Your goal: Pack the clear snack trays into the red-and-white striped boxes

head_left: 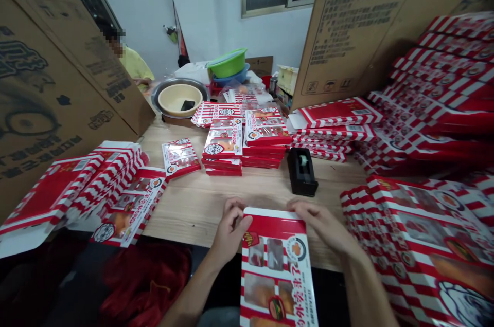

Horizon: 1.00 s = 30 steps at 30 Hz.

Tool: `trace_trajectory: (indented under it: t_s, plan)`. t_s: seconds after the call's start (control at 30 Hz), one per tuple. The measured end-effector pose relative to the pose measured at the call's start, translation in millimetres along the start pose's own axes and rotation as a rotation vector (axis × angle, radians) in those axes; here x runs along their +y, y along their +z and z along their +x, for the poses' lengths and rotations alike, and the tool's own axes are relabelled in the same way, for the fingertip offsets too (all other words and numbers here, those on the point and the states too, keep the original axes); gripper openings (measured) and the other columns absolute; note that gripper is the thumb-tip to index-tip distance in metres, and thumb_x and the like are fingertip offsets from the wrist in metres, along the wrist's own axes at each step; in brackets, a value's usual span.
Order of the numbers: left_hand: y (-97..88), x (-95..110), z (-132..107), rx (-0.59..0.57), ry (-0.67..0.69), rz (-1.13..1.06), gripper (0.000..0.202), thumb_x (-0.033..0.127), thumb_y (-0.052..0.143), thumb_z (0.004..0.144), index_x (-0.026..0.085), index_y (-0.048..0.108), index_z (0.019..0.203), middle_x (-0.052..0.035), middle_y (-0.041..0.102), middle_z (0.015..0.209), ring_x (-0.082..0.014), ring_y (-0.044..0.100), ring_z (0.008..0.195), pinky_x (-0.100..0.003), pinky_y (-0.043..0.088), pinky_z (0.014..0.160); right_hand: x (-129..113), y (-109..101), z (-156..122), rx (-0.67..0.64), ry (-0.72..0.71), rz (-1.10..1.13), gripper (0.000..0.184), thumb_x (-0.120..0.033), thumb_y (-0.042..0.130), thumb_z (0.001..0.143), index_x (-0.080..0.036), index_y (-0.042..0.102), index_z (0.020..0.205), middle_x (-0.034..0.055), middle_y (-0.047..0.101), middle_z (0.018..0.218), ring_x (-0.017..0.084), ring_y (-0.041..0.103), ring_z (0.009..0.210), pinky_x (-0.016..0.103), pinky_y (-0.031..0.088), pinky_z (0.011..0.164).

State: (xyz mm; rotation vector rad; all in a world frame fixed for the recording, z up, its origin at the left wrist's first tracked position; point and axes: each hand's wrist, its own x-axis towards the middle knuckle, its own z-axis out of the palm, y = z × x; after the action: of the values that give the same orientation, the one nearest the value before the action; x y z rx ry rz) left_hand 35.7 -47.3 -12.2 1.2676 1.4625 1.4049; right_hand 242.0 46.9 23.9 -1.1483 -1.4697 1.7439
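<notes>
A red-and-white striped toy food box (276, 270) with clear windows is in front of me at the table's near edge, its white top flap end facing away. My left hand (232, 229) is closed on its upper left corner, the thumb lying on the front. At the upper right corner my right hand (318, 221) grips the box with bent fingers; some fingertips are hidden behind it. Beyond my right hand, a black tape dispenser (302, 171) stands on the wooden table (185, 211).
Stacks of similar boxes stand at the right (420, 234), at the left (81, 178) and mid-table (247, 137). Large cardboard cartons (347, 29) flank both sides. Behind are a cream basin (179, 98) holding a phone and a green basin (227, 64). A person in yellow (135, 65) is at the back left.
</notes>
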Motion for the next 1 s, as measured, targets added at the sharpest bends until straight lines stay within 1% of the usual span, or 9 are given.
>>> trace_trajectory:
  t_s: [0.07,0.23,0.37,0.5,0.57,0.63,0.73,0.83,1.0]
  plan:
    - [-3.0,-3.2,-2.0,0.015,-0.022,0.011,0.036,0.047,0.056,0.081,0.019,0.041,0.063,-0.0077,0.050,0.101,-0.0200,0.050,0.100,-0.033,0.040,0.091,18.3,9.8,-10.2,-0.049,0.065,0.053,0.046,-0.062,0.075,0.057,-0.017,0.072,0.065,0.0046,0.069,0.071,0.020,0.062,0.066,0.030,0.048,0.064]
    - [4.8,-12.8,-5.9,-0.069,-0.146,0.050,0.043,0.058,0.045,0.083,0.020,0.037,0.062,0.0037,0.044,0.059,-0.0109,0.045,0.054,-0.023,0.041,0.052,51.3,15.2,-22.8,-0.143,0.234,0.161,0.047,-0.061,0.069,0.067,-0.014,0.066,0.064,0.0044,0.065,0.053,0.018,0.062,0.051,0.029,0.048,0.053]
    - [1.6,-17.6,2.0,-0.010,-0.168,0.214,0.045,0.058,0.039,0.084,0.020,0.037,0.059,0.0050,0.040,0.053,-0.0100,0.043,0.049,-0.020,0.040,0.047,56.0,23.3,-17.3,-0.041,0.199,0.254,0.049,-0.056,0.073,0.067,-0.020,0.061,0.098,0.0063,0.073,0.084,0.022,0.068,0.068,0.032,0.053,0.060]
    - [-53.0,-13.1,9.2,0.208,-0.155,0.523,0.025,0.039,0.048,0.085,0.018,0.060,0.084,-0.0074,0.064,0.095,-0.0203,0.059,0.095,-0.031,0.048,0.085,57.6,44.2,-10.2,0.089,0.185,0.211,0.099,-0.056,0.079,0.057,-0.025,0.030,0.138,0.0126,0.064,0.119,0.029,0.067,0.096,0.034,0.057,0.063]
    - [-96.7,-11.4,8.9,0.411,-0.196,0.721,0.035,0.031,0.050,0.084,0.012,0.056,0.113,-0.0196,0.049,0.131,-0.0306,0.038,0.129,-0.045,0.032,0.105,60.3,50.4,-4.6,0.181,0.201,0.185,0.110,-0.059,0.078,0.055,-0.023,0.023,0.142,0.0145,0.063,0.119,0.032,0.066,0.097,0.035,0.058,0.059]
    - [-137.6,-13.5,5.7,0.589,-0.277,0.905,0.051,0.028,0.044,0.087,-0.001,0.041,0.129,-0.0332,0.025,0.144,-0.0418,0.014,0.139,-0.061,0.021,0.105,62.6,52.3,3.1,0.285,0.184,0.194,0.103,-0.057,0.077,0.055,-0.024,0.029,0.139,0.0130,0.064,0.118,0.033,0.067,0.097,0.036,0.058,0.059]
    - [-169.8,-22.2,-4.6,0.648,-0.359,1.126,0.054,0.024,0.044,0.086,-0.006,0.038,0.131,-0.0391,0.029,0.140,-0.0496,0.019,0.135,-0.070,0.020,0.098,62.5,52.9,14.7,0.330,0.143,0.265,0.070,-0.053,0.077,0.058,-0.025,0.050,0.117,0.0075,0.070,0.105,0.032,0.069,0.086,0.038,0.058,0.060]
    - [-160.8,-29.0,-19.3,0.556,-0.375,1.287,0.045,0.018,0.043,0.086,0.001,0.048,0.127,-0.0330,0.046,0.131,-0.0467,0.036,0.127,-0.066,0.030,0.095,59.6,58.2,21.6,0.287,0.140,0.312,0.047,-0.049,0.076,0.062,-0.024,0.057,0.098,0.0041,0.074,0.086,0.031,0.071,0.076,0.040,0.058,0.058]
    - [-117.1,-13.2,-43.9,0.349,-0.332,1.412,0.036,0.009,0.048,0.082,0.009,0.060,0.116,-0.0203,0.062,0.103,-0.0356,0.055,0.106,-0.049,0.045,0.087,59.5,72.7,21.1,0.239,0.154,0.342,0.046,-0.043,0.079,0.058,-0.023,0.057,0.093,0.0039,0.074,0.082,0.031,0.071,0.076,0.038,0.058,0.055]
